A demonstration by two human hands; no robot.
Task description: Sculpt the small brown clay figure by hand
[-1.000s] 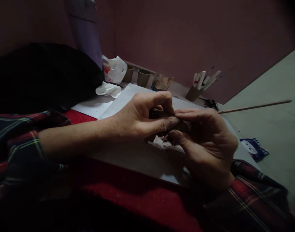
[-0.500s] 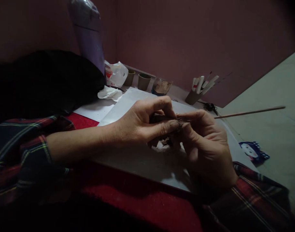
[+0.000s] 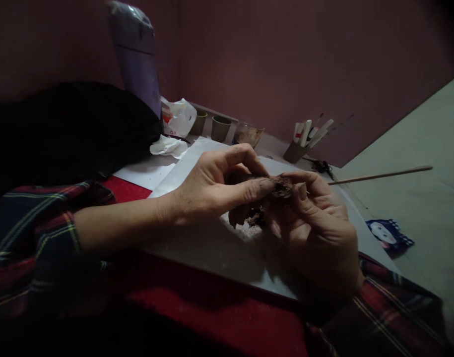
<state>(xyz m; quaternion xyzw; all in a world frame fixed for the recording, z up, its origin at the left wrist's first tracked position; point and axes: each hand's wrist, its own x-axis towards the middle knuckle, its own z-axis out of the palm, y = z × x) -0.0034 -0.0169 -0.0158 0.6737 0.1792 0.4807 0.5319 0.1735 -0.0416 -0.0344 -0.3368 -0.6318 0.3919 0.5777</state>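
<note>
A dark brown, crumbly lump that looks like clay [image 3: 282, 187] is pinched between my two hands above the white board. My left hand [image 3: 221, 186] has its thumb and index finger on the lump's left side, its thumb tip smeared brown. On the opposite side, the thumb and fingers of my right hand [image 3: 319, 223] grip it. A thin wooden stick [image 3: 383, 175] juts out to the right from behind my right hand; its near end is hidden. Under my hands, more brown clay [image 3: 255, 216] shows, partly covered by the fingers.
The white board [image 3: 212, 258] lies over a red cloth [image 3: 219, 307]. Behind stand two cups [image 3: 221, 129], a stained glass [image 3: 248, 134] and a holder with pens [image 3: 295, 150]. Crumpled tissue [image 3: 169, 147], a plastic bag [image 3: 180, 117] and a purple bottle [image 3: 139, 74] are at left.
My right hand has opened away slightly from my left fingertips, so more of the brown lump shows between them. The stick has shifted a little to the left.
</note>
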